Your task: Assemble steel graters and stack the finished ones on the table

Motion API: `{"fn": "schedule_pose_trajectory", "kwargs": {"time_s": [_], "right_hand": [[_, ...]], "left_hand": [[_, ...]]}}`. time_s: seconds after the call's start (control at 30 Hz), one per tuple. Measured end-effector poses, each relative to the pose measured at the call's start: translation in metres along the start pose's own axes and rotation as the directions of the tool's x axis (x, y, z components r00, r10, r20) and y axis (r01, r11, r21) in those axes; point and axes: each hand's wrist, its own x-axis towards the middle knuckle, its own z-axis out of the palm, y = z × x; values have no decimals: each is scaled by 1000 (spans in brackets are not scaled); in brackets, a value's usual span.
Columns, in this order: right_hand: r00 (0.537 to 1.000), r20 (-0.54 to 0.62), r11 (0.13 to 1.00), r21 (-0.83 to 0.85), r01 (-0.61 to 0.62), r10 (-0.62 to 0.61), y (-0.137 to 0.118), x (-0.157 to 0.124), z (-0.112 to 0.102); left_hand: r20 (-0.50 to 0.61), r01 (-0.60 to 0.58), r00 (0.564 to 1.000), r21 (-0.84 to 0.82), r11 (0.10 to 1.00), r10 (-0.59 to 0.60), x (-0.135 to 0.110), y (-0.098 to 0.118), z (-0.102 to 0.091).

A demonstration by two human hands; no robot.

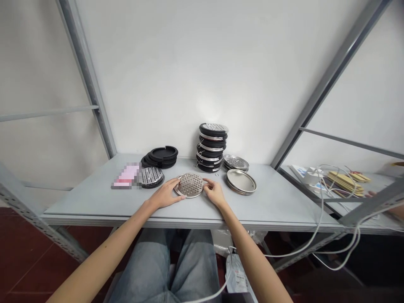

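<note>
A round metal grater disc (191,185) with raised teeth lies in front of me, over a shiny metal rim that shows at its left. My left hand (166,194) grips the left edge, fingers at the back and thumb at the front. At the right edge, the bent fingers of my right hand (213,192) close on the disc. Just right of it stands a stack of shallow metal dishes (241,181), with a stack of grater discs (235,163) behind. Left of my hands, more grater plates (152,176) are piled up.
Against the wall rises a tall stack of black rings and metal discs (212,147). Black round holders (160,156) are piled at the back left, near a blurred pink item (126,176). Grey shelf posts flank the table (277,206); white cables (322,210) hang at the right.
</note>
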Motion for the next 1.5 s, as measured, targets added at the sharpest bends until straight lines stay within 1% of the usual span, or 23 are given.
{"fn": "schedule_pose_trajectory", "kwargs": {"time_s": [0.1,0.3,0.47,0.63,0.73,0.87,1.1,1.3,1.4,1.5], "right_hand": [[1000,4,997,-76,22,-22,-3,-1,-1],[995,-42,956,-282,76,-91,-4,-1,1],[994,44,897,-428,105,-95,-6,-3,3],[982,148,815,-551,177,-113,-14,-8,7],[980,170,802,-568,185,-106,-16,-9,8],[986,140,819,-551,158,-96,-13,-8,8],[988,137,814,-563,142,-78,-11,-6,8],[982,181,780,-606,158,-58,-10,-5,9],[984,175,792,-596,135,-36,-8,-2,9],[987,159,826,-552,111,-27,-8,2,8]], "left_hand": [[13,29,999,12,1000,-29,-1,-3,2],[38,51,998,12,999,-51,-1,-5,1],[66,72,995,3,997,-72,-1,-4,0],[36,80,996,31,996,-81,-1,-1,0],[2,78,997,53,996,-78,-2,1,0],[-38,75,997,60,995,-73,-2,3,1],[-18,56,998,51,997,-55,-3,0,1],[-34,41,999,23,999,-41,-2,-2,3],[-37,41,999,29,999,-40,-2,-2,3],[-58,27,998,36,999,-25,-2,-1,3]]}}
